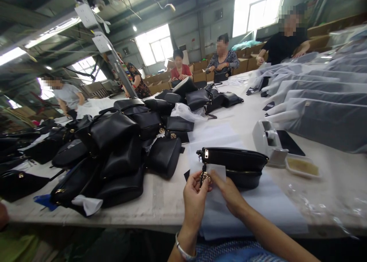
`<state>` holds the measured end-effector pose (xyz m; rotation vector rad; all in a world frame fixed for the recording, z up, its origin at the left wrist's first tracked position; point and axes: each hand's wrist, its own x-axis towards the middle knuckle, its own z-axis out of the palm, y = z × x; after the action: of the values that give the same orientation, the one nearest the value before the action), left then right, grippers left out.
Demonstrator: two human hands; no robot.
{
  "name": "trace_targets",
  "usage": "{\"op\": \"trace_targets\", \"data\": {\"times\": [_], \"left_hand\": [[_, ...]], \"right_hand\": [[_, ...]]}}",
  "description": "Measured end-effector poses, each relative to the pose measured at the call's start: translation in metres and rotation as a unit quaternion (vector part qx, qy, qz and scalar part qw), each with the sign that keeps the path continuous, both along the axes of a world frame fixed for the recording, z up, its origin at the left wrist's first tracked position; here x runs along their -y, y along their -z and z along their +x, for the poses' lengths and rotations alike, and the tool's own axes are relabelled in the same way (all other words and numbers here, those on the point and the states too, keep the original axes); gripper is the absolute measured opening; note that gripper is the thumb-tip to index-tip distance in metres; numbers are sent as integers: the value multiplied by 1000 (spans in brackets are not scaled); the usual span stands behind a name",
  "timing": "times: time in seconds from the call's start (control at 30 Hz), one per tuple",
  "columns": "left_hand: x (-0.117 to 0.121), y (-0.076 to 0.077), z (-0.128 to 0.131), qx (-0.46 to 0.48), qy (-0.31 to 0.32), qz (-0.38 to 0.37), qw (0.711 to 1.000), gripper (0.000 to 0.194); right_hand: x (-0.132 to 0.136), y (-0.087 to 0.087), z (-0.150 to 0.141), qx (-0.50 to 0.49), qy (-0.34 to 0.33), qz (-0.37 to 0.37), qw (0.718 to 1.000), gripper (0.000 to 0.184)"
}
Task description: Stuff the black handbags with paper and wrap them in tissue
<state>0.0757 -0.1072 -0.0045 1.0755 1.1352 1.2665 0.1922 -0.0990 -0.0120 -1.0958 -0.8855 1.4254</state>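
Note:
A black zippered handbag (243,166) lies on the table in front of me, its silver zip pull at the left end. From that end hangs a round gold charm (205,177) on a black cord. The fingers of my left hand (196,187) are closed around the charm. My right hand (226,187) pinches a small sheet of white tissue paper (218,171) right beside the charm. Larger white sheets (258,212) are spread beneath the bag.
Black handbags (114,139) are heaped to the left. On the right stand a tape dispenser (269,143), a shallow tray with something yellowish (302,166), and rows of bags in translucent wrapping (327,120). Several people work around the table's far side.

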Motion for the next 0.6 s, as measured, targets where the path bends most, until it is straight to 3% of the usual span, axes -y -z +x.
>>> {"op": "trace_targets", "data": {"times": [0.1, 0.17, 0.27, 0.33, 0.37, 0.43, 0.5, 0.6], "left_hand": [[3, -3, -7, -110, 6, 46, 993, 36], [2, -8, -18, -215, 9, 96, 972, 30], [-7, -16, -38, -306, -63, 130, 941, 30], [-16, -18, -44, -274, -99, 102, 951, 36], [-20, -18, -44, -226, -77, 68, 969, 42], [-23, -16, -39, -89, 35, -32, 995, 52], [-21, -13, -28, 27, 130, -117, 984, 57], [-13, -7, -10, 56, 125, -127, 982, 52]], "right_hand": [[-4, 3, 0, -30, 31, -29, 999, 50], [-7, 4, 2, -40, 36, -44, 998, 47], [-8, 4, 6, -53, 33, -64, 996, 45], [-7, 3, 10, -72, 26, -78, 994, 45], [-6, 2, 11, -83, 19, -84, 993, 45], [-4, 1, 14, -96, -3, -93, 991, 45], [-2, 3, 17, -79, -14, -91, 993, 45], [0, 7, 22, 38, 10, -48, 998, 40]]}}
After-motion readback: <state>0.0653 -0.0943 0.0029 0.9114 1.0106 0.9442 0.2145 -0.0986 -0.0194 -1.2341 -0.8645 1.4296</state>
